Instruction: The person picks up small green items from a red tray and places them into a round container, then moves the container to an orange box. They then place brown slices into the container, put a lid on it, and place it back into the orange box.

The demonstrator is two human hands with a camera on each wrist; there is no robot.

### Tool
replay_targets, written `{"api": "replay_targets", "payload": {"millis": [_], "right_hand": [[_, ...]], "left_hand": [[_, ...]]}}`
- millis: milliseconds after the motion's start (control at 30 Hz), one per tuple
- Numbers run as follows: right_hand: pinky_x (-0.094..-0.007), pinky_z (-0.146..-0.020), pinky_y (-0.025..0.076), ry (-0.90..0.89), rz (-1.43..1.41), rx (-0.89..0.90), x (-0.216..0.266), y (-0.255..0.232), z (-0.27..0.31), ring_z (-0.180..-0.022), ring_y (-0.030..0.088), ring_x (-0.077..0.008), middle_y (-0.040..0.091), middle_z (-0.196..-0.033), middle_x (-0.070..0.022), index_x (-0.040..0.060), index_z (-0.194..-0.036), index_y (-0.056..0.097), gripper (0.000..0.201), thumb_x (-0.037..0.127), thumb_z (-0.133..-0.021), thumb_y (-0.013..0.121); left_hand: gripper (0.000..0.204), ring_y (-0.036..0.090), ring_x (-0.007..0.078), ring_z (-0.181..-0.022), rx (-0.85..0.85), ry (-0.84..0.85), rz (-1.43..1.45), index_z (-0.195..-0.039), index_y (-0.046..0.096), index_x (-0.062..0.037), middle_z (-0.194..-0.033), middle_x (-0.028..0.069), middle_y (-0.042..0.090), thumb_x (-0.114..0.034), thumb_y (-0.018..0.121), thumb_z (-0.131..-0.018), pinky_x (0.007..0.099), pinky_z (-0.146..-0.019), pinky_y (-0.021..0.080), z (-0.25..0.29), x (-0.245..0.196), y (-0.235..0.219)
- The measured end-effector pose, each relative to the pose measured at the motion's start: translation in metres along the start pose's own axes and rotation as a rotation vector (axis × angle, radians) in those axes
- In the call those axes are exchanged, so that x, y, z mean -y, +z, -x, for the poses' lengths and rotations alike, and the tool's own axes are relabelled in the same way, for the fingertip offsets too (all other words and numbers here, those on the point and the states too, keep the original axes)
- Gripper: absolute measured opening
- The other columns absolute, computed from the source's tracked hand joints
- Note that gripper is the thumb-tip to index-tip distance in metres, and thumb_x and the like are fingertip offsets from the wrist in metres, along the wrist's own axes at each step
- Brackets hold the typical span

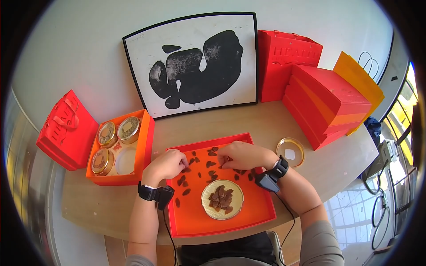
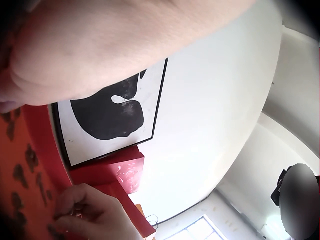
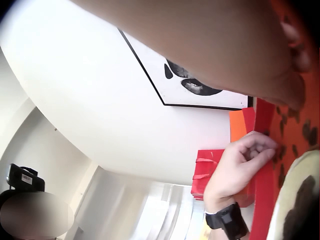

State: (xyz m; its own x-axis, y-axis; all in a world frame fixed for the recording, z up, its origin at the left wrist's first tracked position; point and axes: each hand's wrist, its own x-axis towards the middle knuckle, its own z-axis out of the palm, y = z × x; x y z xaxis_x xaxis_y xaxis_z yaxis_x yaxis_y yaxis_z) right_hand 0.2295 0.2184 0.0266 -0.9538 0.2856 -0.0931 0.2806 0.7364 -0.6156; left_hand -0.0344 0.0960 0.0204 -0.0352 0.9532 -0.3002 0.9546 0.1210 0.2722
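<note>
A shallow red box tray with an orange floor (image 1: 255, 208) lies in front of me, dotted with several dark brown dried slices (image 1: 211, 164). On its near part sits a round cream-coloured lid or dish (image 1: 239, 201) bearing a heap of similar brown slices (image 1: 221, 199). My left hand (image 1: 171, 163) reaches over the tray's left side, its thumb and fingertips pinching at a dark slice. Over the far right part is my right hand (image 1: 244, 155), fingers bent down among the slices; I cannot tell whether one is between its fingertips. The right wrist view shows the left hand (image 3: 245, 160) bent at the tray's edge.
To the left, an orange box (image 1: 148, 146) holds several gold-rimmed jars (image 1: 128, 128) beside a red bag (image 1: 66, 128). A clear gold-rimmed lid (image 1: 290, 153) lies right of the tray. Behind stand a framed black-and-white picture (image 1: 191, 71), a red bag (image 1: 284, 62) and red boxes (image 1: 328, 102).
</note>
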Motion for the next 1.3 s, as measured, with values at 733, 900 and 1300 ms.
{"api": "replay_targets", "payload": {"millis": [733, 900, 1300], "right_hand": [[-0.0433, -0.088, 0.055, 0.188, 0.317, -0.086, -0.04, 0.007, 0.001, -0.107, 0.068, -0.0338, 0.064, -0.123, -0.0157, 0.0074, -0.119, 0.07, 0.034, 0.012, -0.086, 0.072], [-0.0406, -0.083, 0.056, 0.145, 0.162, -0.048, -0.034, 0.002, 0.004, -0.1, 0.071, -0.028, 0.076, -0.105, -0.0099, 0.0065, -0.112, 0.074, 0.027, 0.008, -0.086, 0.069], [-0.0411, -0.083, 0.055, 0.106, 0.194, -0.014, -0.039, 0.003, 0.003, -0.099, 0.071, -0.0292, 0.075, -0.102, -0.0095, 0.0062, -0.107, 0.074, 0.024, 0.009, -0.084, 0.07]], "left_hand": [[0.022, 0.074, 0.0171, -0.081, 0.115, 0.314, 0.452, -0.111, 0.073, -0.0002, -0.091, 0.01, 0.076, 0.002, 0.068, -0.089, 0.03, -0.074, 0.059, 0.054, -0.074, -0.026], [0.024, 0.073, 0.0203, -0.081, 0.2, 0.535, 0.384, -0.113, 0.074, -0.0044, -0.094, 0.0093, 0.074, -0.004, 0.071, -0.089, 0.0312, -0.073, 0.057, 0.068, -0.087, -0.021], [0.027, 0.073, 0.0217, -0.082, 0.327, 0.553, 0.28, -0.117, 0.073, -0.0072, -0.104, 0.0085, 0.077, -0.011, 0.073, -0.09, 0.0317, -0.075, 0.058, 0.063, -0.105, -0.016]]}}
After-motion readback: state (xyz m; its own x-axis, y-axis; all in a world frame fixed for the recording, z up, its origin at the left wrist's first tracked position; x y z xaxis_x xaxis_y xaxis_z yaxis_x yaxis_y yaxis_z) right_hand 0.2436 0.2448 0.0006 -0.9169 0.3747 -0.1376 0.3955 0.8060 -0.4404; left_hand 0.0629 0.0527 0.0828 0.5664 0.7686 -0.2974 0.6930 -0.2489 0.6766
